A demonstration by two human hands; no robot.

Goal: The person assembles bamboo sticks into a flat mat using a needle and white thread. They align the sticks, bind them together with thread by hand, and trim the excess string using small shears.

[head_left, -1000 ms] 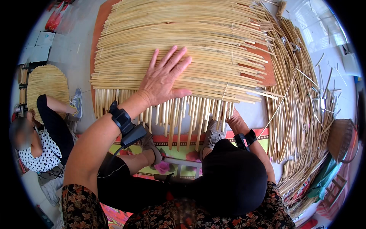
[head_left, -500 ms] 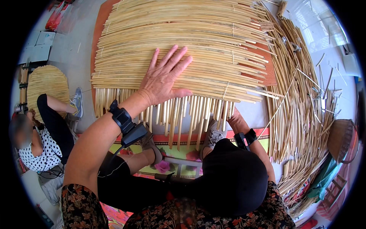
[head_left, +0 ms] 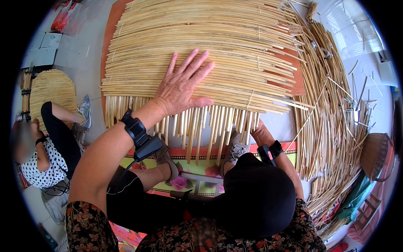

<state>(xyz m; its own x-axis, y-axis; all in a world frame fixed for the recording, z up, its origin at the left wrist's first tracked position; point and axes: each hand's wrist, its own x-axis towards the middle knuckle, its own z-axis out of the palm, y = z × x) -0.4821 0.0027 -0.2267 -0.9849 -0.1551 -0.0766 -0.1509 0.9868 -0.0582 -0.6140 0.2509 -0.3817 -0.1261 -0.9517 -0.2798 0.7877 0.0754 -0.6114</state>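
Note:
My left hand [head_left: 179,87] lies flat on a wide mat of pale reed-like stalks [head_left: 184,40], fingers spread and thumb pointing right along its near edge. Thin pale threads cross the stalks in several places. From under this layer, a second layer of stalks [head_left: 197,128] sticks out toward me with uneven ends. My right hand [head_left: 261,131] reaches beneath the mat's near right corner, beside those ends. The stalks hide its fingers, so whether it holds anything does not show.
An orange-brown board [head_left: 299,80] lies beneath the mat. Loose stalks [head_left: 321,92] are heaped along the right, with a woven basket [head_left: 375,156] beside them. At the left another person [head_left: 44,161] sits by a smaller rounded stalk mat [head_left: 52,94]. Floral cloth [head_left: 197,157] lies under my feet.
Both my hands hold nearly the same places. The view has shifted slightly. At the left, the other person's hand and arm have moved a little.

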